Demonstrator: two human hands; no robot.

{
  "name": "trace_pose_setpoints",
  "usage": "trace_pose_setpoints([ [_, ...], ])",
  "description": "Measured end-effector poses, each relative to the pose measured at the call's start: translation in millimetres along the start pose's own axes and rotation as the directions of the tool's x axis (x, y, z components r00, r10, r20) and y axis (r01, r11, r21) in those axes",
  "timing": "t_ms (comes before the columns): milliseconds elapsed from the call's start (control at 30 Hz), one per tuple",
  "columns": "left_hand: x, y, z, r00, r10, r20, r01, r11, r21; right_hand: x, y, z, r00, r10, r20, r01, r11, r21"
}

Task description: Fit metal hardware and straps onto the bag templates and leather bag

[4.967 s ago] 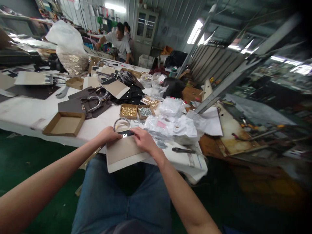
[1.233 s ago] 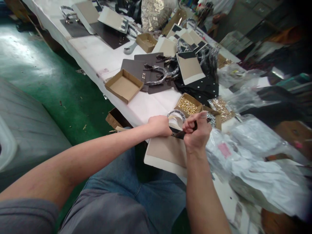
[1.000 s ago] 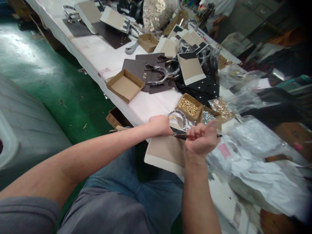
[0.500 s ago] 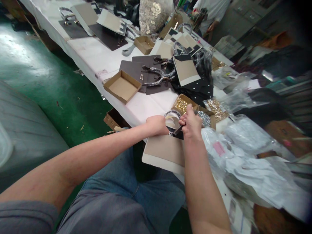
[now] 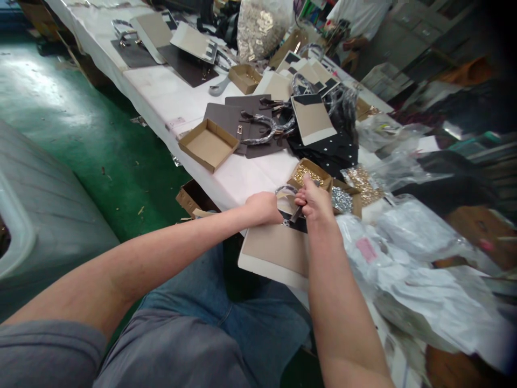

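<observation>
My left hand [image 5: 264,209] is closed at the dark top edge of a beige bag panel [image 5: 277,249], its fingertips hidden from view. A plastic-wrapped bag handle [image 5: 286,189] arches just beyond that edge. My right hand [image 5: 314,200] is closed around a dark metal hand tool [image 5: 297,214] whose exact kind I cannot make out; its lower end points at the panel's top edge beside my left hand. Directly behind my hands are a small cardboard box of gold-coloured fittings [image 5: 307,175] and another with silver-coloured fittings [image 5: 341,199].
A shallow cardboard tray [image 5: 209,145] sits near the table's left edge. Dark bag panels with wrapped handles [image 5: 260,129] lie beyond it. Plastic bags [image 5: 407,269] crowd the right side. A grey bin [image 5: 52,199] stands on the floor at left. Another person's hand [image 5: 355,43] shows far back.
The whole view has shifted slightly, so the table things appear a little lower and to the right. My right hand has tilted a little with the tool; both hands keep their places at the panel.
</observation>
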State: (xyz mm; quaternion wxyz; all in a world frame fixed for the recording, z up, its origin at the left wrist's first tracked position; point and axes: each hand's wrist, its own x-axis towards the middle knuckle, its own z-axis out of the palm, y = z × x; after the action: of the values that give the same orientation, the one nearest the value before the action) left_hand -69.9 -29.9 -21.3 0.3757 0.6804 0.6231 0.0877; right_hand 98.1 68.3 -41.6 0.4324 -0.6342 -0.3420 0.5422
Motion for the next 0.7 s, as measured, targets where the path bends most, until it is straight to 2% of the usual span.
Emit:
trace_pose_setpoints([
  [167,-1.4,-1.1,3.2,1.0,-0.004,-0.023,0.003,1.0,-0.002,0.6,-0.7,7.1,0.998,0.049,-0.036,-0.05,0.998,-0.03],
  [267,-2.6,-0.6,3.6,0.999,-0.01,-0.03,0.01,1.0,0.007,-1.1,0.9,10.5,0.999,0.025,-0.043,-0.028,0.998,-0.058],
  [500,-1.9,-0.6,4.6,0.999,0.003,-0.032,-0.003,1.0,0.004,-13.5,9.1,12.0,0.986,-0.137,-0.1,0.13,0.989,-0.066],
  [700,-2.8,0.6,2.9,1.0,0.014,-0.019,-0.014,1.0,-0.006,-29.9,9.9,3.9,0.945,-0.3,-0.128,0.301,0.953,-0.007],
])
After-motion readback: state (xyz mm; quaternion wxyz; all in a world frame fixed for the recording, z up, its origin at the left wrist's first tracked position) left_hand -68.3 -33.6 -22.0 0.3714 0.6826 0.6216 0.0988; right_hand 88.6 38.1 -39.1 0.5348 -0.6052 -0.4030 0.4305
